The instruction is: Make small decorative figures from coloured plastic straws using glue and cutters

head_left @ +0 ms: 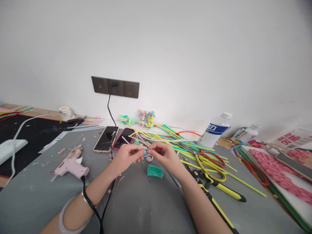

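Observation:
My left hand (128,156) and my right hand (166,158) meet over the grey mat, fingertips pinched together. Between them is a small piece of blue pipe cleaner (146,152), mostly covered by the fingers. Just beneath the fingertips sits a small round lilac piece (149,158), partly hidden. A short teal bundle of pipe cleaner pieces (155,171) lies on the mat by my right wrist. Loose yellow, green and lilac pipe cleaners (168,138) spread out behind my right hand.
A pink glue gun (71,165) lies left, its cord running under my left forearm. Two phones (106,139) rest behind my left hand. Scissors (212,159), yellow-black pliers (219,187) and a bottle (215,130) are right. Small pipe cleaner figures (147,119) stand against the wall.

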A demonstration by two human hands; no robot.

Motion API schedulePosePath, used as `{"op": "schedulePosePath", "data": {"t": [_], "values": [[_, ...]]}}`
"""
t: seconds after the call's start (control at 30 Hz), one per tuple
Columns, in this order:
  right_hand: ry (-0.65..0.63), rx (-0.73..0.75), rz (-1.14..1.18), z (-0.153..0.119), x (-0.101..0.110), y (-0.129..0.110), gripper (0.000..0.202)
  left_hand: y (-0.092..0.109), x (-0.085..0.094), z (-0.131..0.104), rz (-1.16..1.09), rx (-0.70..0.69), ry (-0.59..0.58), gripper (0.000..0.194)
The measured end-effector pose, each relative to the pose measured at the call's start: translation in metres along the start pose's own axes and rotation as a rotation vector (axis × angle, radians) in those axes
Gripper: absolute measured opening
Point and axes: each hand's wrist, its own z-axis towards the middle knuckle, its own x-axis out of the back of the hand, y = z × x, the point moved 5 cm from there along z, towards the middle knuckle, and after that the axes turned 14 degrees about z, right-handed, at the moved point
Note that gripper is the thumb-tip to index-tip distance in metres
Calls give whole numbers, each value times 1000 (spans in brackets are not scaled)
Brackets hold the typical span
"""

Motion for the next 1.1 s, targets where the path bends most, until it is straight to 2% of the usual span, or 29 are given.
{"op": "schedulePosePath", "data": {"t": [0.3, 0.53, 0.77, 0.97, 1.1], "values": [[-55, -241, 123, -4, 1, 14, 36, -8, -2, 1, -74, 88, -1, 34], [-29, -210, 245, -3, -5, 13, 41, -4, -2, 3, -209, 111, -48, 29], [6, -233, 330, -3, -7, 16, 41, -6, -2, 3, -155, 106, -66, 33], [64, -230, 484, -2, -17, 21, 42, -1, 0, 1, -165, 55, 21, 38], [57, -210, 473, -1, -16, 21, 41, 2, 1, 1, -133, 44, 60, 39]]}}
